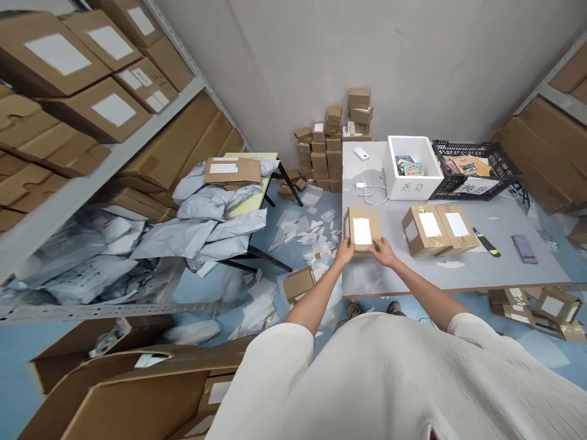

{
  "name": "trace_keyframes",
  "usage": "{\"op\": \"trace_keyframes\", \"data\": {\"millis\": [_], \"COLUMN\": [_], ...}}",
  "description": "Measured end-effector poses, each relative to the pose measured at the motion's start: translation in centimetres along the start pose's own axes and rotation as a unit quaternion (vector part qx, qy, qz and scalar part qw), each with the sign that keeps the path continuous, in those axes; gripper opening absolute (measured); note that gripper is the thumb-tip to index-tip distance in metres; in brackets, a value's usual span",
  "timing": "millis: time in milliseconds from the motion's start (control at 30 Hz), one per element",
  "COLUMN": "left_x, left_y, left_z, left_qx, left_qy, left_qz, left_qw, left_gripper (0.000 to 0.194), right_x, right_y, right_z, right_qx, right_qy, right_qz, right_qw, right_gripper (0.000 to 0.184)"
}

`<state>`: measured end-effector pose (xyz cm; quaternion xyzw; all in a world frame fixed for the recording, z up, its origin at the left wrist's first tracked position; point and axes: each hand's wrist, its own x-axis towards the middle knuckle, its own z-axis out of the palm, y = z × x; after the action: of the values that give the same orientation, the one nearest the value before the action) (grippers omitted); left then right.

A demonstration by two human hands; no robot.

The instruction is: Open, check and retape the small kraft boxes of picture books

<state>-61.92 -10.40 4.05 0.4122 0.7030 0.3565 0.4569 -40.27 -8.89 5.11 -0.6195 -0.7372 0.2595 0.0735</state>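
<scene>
A small brown cardboard box point(376, 221) with a white label on its top is at the left end of the grey table point(394, 275). My left hand point(345, 250) grips its near left corner, and my right hand point(383, 252) has hold of its near right corner. Whether the box rests on the tabletop or is slightly lifted, I cannot tell. To its right, two similar labelled boxes stand side by side, a left one point(415, 229) and a right one point(463, 243). A black and yellow utility knife point(487, 242) lies beyond them.
Behind the boxes are a white foam bin point(415, 188) and a black crate point(440, 177) holding packets. A white cable point(378, 194) lies at the table's back left. Grey parcels point(197, 235) cover a yellow table at left. Paper scraps point(261, 305) litter the floor.
</scene>
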Motion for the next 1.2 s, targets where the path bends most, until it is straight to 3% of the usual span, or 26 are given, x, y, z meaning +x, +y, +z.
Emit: {"op": "trace_keyframes", "data": {"millis": [100,233,367,500,700,833,967,1100,1200], "left_x": [-0.2,-0.3,-0.6,-0.9,-0.9,-0.8,-1.3,-1.7,-2.1], "left_y": [-0.8,-1.2,-0.1,2.1,6.0,8.7,11.2,12.6,12.6], "left_z": [-0.6,-0.9,0.0,1.9,7.4,12.8,18.9,23.5,24.5], "left_qx": [0.011,-0.017,0.049,0.136,0.170,0.164,0.172,0.191,0.212], "left_qy": [-0.015,-0.022,0.024,0.051,-0.037,-0.107,-0.194,-0.219,-0.207], "left_qz": [-0.011,-0.017,-0.035,0.051,0.181,0.256,0.331,0.335,0.300], "left_qw": [1.000,0.999,0.998,0.988,0.968,0.947,0.907,0.896,0.907], "left_gripper": [0.031,0.037,0.061,0.082,0.073,0.065,0.061,0.061,0.059], "right_x": [0.0,-0.2,-0.3,-0.3,0.2,0.3,0.2,0.0,0.0], "right_y": [-0.8,-0.8,0.3,2.3,7.5,12.2,16.8,20.2,21.4], "right_z": [0.0,-0.1,-0.9,-3.0,-8.1,-11.2,-13.6,-15.4,-16.1], "right_qx": [-0.003,0.001,0.038,0.076,0.073,0.045,0.012,-0.009,-0.016], "right_qy": [-0.031,-0.039,-0.031,0.027,0.109,0.130,0.110,0.090,0.079], "right_qz": [0.025,0.019,0.008,0.007,0.009,0.064,0.105,0.093,0.081], "right_qw": [0.999,0.999,0.999,0.997,0.991,0.988,0.988,0.992,0.993], "right_gripper": [0.056,0.051,0.047,0.049,0.049,0.051,0.052,0.048,0.047]}}
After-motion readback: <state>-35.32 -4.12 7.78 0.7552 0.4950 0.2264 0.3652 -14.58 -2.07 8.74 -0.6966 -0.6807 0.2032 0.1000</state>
